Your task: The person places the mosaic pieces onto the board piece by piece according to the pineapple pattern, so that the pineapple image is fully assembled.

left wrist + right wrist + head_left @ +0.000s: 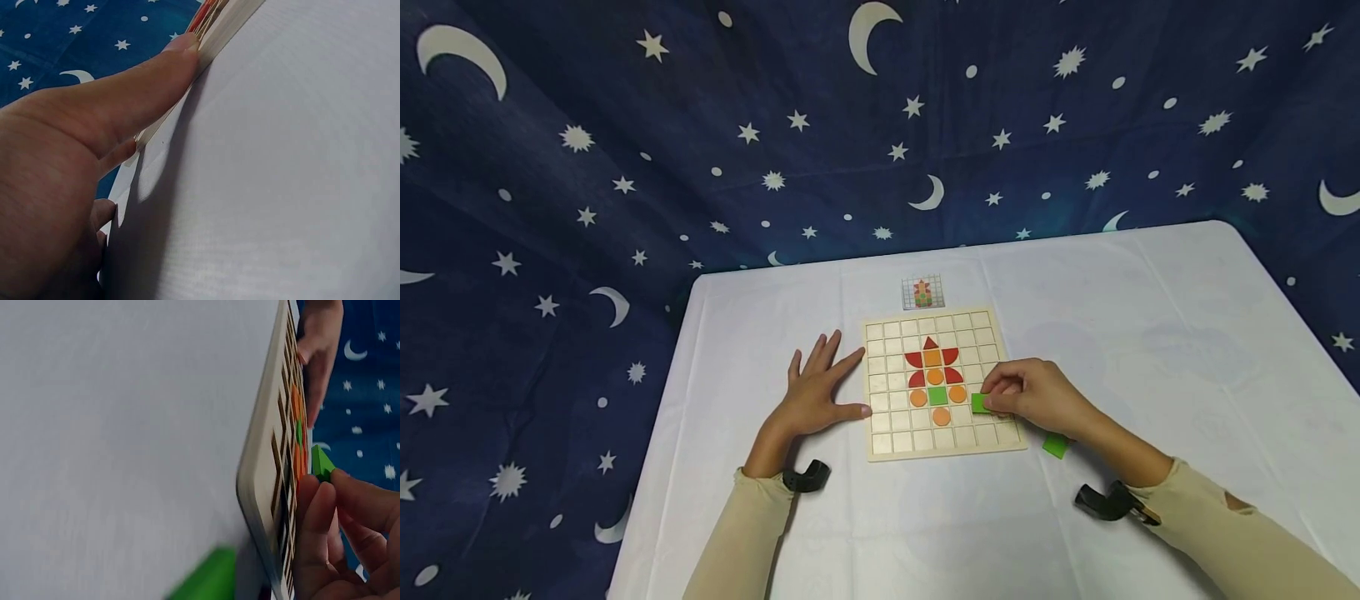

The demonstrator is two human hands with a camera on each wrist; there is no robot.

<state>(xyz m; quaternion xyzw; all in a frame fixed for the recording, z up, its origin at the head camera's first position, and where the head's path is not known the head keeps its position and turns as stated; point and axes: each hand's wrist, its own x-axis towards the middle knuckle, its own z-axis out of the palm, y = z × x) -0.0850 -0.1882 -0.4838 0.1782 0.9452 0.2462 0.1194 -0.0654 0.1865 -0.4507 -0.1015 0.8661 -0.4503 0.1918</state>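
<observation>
A light wooden grid board (891, 446) lies on the table with coloured pieces in its middle cells. Among them are a red triangle (930, 342), an orange square (932, 357), red quarter-circles, several orange circles and a green square (937, 396). My right hand (1033, 392) pinches a green square tile (980, 404) between thumb and fingers, over the board's right side. In the right wrist view that tile (322, 464) is tilted above the board surface. My left hand (816, 392) has its fingers spread on the left, thumb (159, 81) and index fingertip at the board's edge.
A small pattern card (922, 292) with a similar figure on a grid lies behind the board. Another green piece (1055, 445) rests on the white table (925, 533) under my right wrist. A dark blue cloth (820, 75) with moons and stars hangs behind.
</observation>
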